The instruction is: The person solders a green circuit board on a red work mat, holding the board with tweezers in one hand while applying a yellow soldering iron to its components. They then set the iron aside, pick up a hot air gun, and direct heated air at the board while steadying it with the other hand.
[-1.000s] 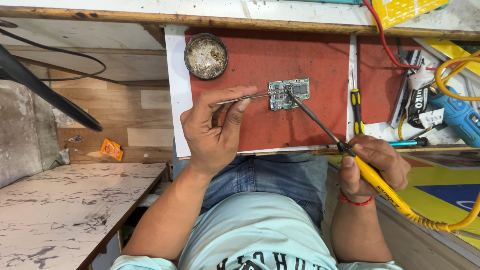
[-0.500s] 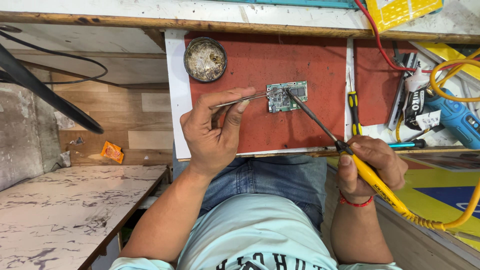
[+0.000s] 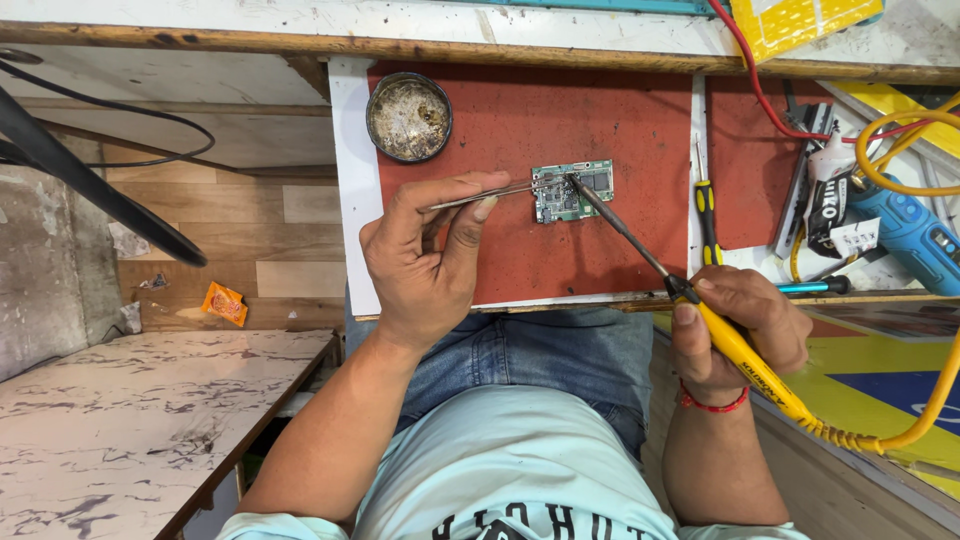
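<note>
A small green circuit board (image 3: 572, 190) lies on a red work mat (image 3: 600, 120). My left hand (image 3: 425, 260) pinches metal tweezers (image 3: 490, 194), and their tips rest on the board's left part. My right hand (image 3: 735, 325) grips a yellow-handled soldering iron (image 3: 745, 360); its long dark tip reaches up-left and touches the board near the tweezer tips. A yellow cord runs off the iron to the right.
A round metal tin (image 3: 408, 117) with dull residue sits at the mat's upper left. A yellow-and-black screwdriver (image 3: 706, 215) lies right of the mat. Further right are a blue tool (image 3: 910, 232), cables and a red wire (image 3: 755, 95). A marbled table (image 3: 130, 420) stands at lower left.
Both hands hold their positions at the board; only slight shifts of the tweezers and iron tip show.
</note>
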